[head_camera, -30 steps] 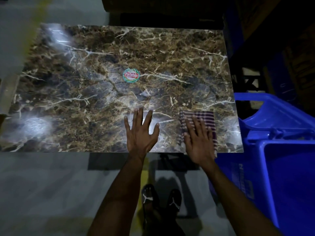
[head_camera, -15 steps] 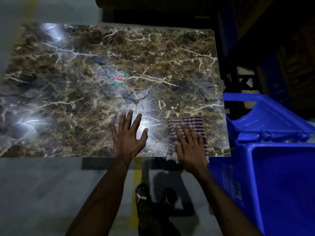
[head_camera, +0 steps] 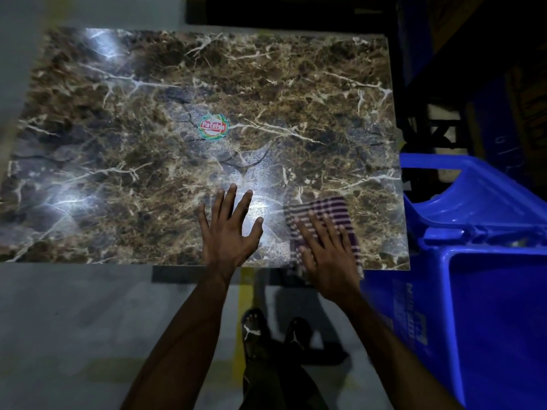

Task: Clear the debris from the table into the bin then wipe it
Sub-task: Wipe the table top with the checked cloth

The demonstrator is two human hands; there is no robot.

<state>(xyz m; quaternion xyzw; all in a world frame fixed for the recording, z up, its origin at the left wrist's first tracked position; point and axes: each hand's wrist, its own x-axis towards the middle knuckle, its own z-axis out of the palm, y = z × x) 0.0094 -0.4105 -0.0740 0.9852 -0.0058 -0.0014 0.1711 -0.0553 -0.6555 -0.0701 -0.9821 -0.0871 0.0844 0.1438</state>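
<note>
The brown marble-patterned table [head_camera: 148, 99] fills the upper part of the view. My right hand [head_camera: 327, 253] presses flat, fingers spread, on a purple-and-white striped cloth [head_camera: 328, 210] at the table's near right corner; the cloth hangs slightly over the front edge. My left hand [head_camera: 229, 232] rests flat on the bare top just left of it, fingers straight and spread. A large blue bin [head_camera: 488, 306] stands open against the table's right side. No loose debris shows on the top.
A round red-and-green sticker [head_camera: 213, 127] sits near the table's middle. The bin's open lid [head_camera: 461, 184] rises beside the table's right edge. Dark crates and furniture stand behind. My feet in sandals [head_camera: 275, 335] are on the grey floor below the front edge.
Both hands have kept their flat pose on the table, the right one still on the cloth near the corner. The camera has shifted a little; the cloth lies slightly more askew.
</note>
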